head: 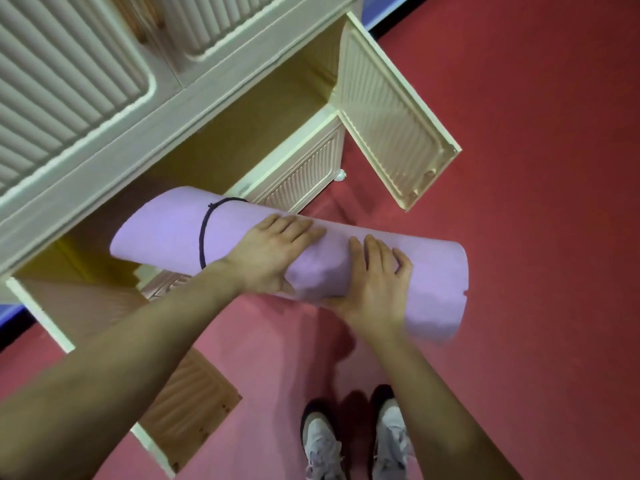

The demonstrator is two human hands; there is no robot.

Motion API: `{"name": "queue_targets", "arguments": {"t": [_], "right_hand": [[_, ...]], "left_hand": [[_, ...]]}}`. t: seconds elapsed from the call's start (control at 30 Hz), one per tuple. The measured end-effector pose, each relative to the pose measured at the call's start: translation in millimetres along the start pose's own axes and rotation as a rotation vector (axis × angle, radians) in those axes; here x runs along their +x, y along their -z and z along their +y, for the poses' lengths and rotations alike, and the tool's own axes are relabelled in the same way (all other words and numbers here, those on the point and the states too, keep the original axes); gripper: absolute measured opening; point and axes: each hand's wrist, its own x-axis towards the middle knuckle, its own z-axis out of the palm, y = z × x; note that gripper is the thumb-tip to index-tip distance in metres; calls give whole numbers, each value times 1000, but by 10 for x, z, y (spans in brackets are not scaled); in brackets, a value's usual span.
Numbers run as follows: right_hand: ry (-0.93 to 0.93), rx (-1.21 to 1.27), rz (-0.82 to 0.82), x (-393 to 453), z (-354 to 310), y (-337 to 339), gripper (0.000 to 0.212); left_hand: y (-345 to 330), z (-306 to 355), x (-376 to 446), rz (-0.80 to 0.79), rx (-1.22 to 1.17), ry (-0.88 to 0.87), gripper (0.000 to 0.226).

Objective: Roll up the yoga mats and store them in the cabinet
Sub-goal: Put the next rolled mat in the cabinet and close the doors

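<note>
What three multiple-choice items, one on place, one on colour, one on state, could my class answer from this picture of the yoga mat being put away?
1. Where is the rolled mat?
A. inside the cabinet
B. held in front of the cabinet
C. flat on the floor

2. What colour is the band round the mat?
A. dark
B. white
C. red

3. How do the lower cabinet doors stand?
A. shut
B. missing
C. open

Answers: 1 B, the left hand and right hand grip it above the red floor; 2 A, a dark loop; 3 C, both swung outward.
</note>
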Motion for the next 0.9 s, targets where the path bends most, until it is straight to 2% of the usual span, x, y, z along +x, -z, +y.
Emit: {"name": "queue_targets", "arguments": {"t": [0.27,0.47,0.6,0.77,0.9], "right_hand": [[251,-70,90,634,64,-214,104],[385,-187,104,799,208,-218,105],[443,-178,139,995,284,-287,109],[503,-162,270,1055,246,-394,109],[536,-114,419,987,205,-526,108]], "left_hand": [[-168,-298,25,68,12,196,115],[-234,-375,77,145,43,171,114],[-242,-400,145,191,99,184,111],[-253,-436,68,270,185,199,107],[-261,-433,17,272,244,257,107]]}}
